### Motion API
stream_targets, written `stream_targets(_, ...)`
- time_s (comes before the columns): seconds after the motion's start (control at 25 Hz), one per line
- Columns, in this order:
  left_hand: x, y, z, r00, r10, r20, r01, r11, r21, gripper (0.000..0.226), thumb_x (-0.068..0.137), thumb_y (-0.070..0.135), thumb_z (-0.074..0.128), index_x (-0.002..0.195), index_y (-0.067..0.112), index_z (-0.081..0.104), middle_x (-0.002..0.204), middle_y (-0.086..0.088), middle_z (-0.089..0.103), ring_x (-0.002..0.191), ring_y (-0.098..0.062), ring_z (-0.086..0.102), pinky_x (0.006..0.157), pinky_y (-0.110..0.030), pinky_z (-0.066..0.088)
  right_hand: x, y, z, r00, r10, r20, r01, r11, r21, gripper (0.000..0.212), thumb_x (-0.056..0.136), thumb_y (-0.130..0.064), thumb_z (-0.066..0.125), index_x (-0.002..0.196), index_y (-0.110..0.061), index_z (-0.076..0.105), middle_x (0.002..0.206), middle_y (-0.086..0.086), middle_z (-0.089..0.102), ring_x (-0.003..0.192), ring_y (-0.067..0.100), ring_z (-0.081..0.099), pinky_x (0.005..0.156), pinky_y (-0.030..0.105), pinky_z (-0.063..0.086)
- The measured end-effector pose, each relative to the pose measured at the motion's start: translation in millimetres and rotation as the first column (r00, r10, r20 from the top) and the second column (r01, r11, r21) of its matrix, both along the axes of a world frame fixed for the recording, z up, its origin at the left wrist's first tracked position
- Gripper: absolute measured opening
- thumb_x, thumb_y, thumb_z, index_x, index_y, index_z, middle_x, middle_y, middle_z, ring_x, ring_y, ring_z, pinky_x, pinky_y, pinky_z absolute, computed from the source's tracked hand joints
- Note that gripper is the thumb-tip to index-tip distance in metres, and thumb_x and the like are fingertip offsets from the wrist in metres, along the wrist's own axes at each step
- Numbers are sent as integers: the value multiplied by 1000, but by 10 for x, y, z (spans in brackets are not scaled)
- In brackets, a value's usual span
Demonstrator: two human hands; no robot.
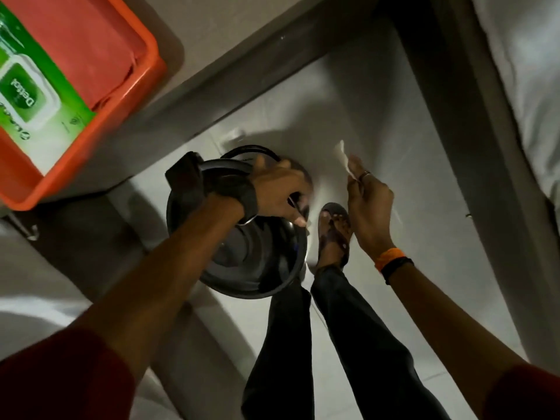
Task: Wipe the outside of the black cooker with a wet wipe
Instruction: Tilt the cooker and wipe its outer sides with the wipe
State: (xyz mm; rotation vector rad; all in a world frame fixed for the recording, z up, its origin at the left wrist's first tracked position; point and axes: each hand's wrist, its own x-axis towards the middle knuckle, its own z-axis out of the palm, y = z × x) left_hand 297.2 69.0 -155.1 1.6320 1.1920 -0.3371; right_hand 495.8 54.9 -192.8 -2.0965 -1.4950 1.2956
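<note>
Both hands are raised above the pale floor [357, 95], well apart from one another. On the left, the left hand [277, 192] is clamped on the far rim of the black cooker [242, 225], fingers curled over its edge and thumb toward the right; a dark strap [242, 197] wraps that wrist. The cooker hangs in the air from this grip, tilted so that its open mouth faces the camera, with a shiny metal inner wall [257, 253] showing inside; motion blur makes it hard to say whether anything lies in it. A black handle-like part [185, 183] juts from its far left side.

To the right of the cooker, not touching it, the right hand [368, 198] pinches a white wet wipe [344, 159] between its fingertips, the wipe pointing away toward the far side. A ring sits on one finger, and orange and black bands [392, 262] circle the wrist.

At far left an orange bin [133, 95] sits on a grey counter [212, 40]; it holds a green pack of wipes [33, 86] with a white flap lid, and a reddish lining [88, 40] fills the rest. Below the hands, dark trousers [303, 344] and a sandalled foot [333, 234] stand on the floor. A white bed [521, 71] runs along the right edge.
</note>
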Motion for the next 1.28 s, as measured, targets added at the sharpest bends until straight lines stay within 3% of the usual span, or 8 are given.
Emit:
stream_targets(0.2,-666,-472,285,962,251,104,-245,968,-61,24,69,34,86,77,27,64,95,12,52,103,-14,49,97,-51,34,-288,-400,155,946,253,-204,-259,966,-1,38,99,-7,52,134,-11,67,139,6,69,112,17,71,107,28,54)
stream_targets(0.32,-749,-687,259,904,389,174,-380,921,-85,26,68,19,88,73,19,62,95,1,52,99,-22,51,92,-40,39,-443,-832,272,712,594,-375,-624,780,49,54,105,-23,36,159,-17,37,169,-3,32,159,15,26,130,25,17)
stream_targets(0.44,-813,-852,140,866,459,197,-457,887,-58,30,66,15,88,73,20,60,92,4,49,99,-22,52,86,-30,34,-554,-711,39,495,831,-254,-805,549,225,58,109,-37,27,164,-18,21,174,0,15,162,13,5,131,30,0)
stream_targets(0.68,-820,-1003,88,889,423,176,-437,898,50,35,65,27,88,68,34,54,89,15,48,94,-8,46,86,-35,22,-751,351,-523,790,610,65,-594,787,-168,53,112,-37,30,162,-22,25,174,5,11,163,21,3,132,43,0)
stream_targets(0.92,-771,-928,102,866,463,188,-472,882,-2,26,67,24,87,73,22,61,103,10,54,108,-17,49,97,-41,29,-638,-547,69,562,752,-344,-781,620,80,55,108,-53,24,162,-42,18,165,-34,20,153,-14,15,117,-2,12)
stream_targets(1.04,-825,-919,87,836,505,214,-519,855,7,30,66,26,88,71,31,59,91,16,50,103,-12,50,96,-41,26,-766,70,-406,730,675,-103,-676,736,32,51,111,-36,33,159,-20,36,171,-6,24,158,11,20,130,26,13)
stream_targets(1.16,-835,-868,88,824,512,242,-530,848,12,30,66,26,88,71,33,59,89,18,49,103,-12,51,102,-46,26,-796,621,-660,834,543,97,-522,834,-180,55,112,-41,27,162,-19,28,174,3,16,162,19,11,132,40,6)
stream_targets(1.28,-821,-797,83,810,527,256,-544,839,-6,26,67,21,88,72,24,62,90,14,50,98,-8,53,100,-36,28,-722,247,-377,848,517,-121,-530,832,-162,56,111,-43,27,163,-24,23,174,-2,16,161,15,12,133,38,6)
